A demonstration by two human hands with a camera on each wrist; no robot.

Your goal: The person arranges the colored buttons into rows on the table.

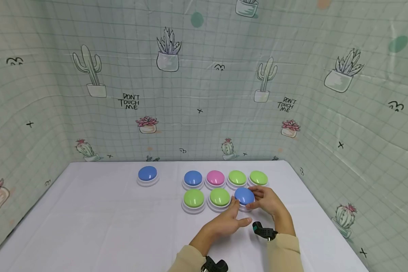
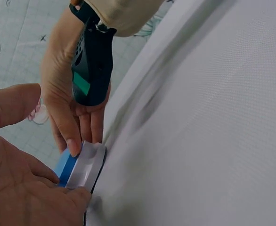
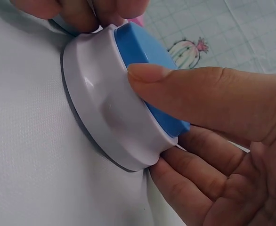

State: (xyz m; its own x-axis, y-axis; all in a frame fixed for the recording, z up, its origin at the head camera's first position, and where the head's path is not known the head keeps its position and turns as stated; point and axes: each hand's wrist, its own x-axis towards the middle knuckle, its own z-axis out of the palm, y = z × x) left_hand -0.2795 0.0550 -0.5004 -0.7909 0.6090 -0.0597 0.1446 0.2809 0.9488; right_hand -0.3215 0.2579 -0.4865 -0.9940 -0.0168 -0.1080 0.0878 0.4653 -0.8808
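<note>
A blue push button (image 1: 244,196) with a round white base stands at the right end of the front row. My right hand (image 1: 269,203) grips it from the right; in the right wrist view the thumb lies across the edge of its blue cap (image 3: 145,44) and the other fingers are at the side of the white base. At the button's left side are the fingers of my left hand (image 1: 226,223), fairly straight, with the thumb spread away from it. Just left of that hand's fingertips sits a green button (image 1: 220,197).
Another green button (image 1: 193,198) ends the front row at left. Behind stand a blue button (image 1: 193,178), a pink one (image 1: 215,177) and two green ones (image 1: 237,177). Farther left, a separate blue button (image 1: 147,173) sits on the white table (image 1: 98,211). Patterned cloth walls (image 1: 197,87) enclose it.
</note>
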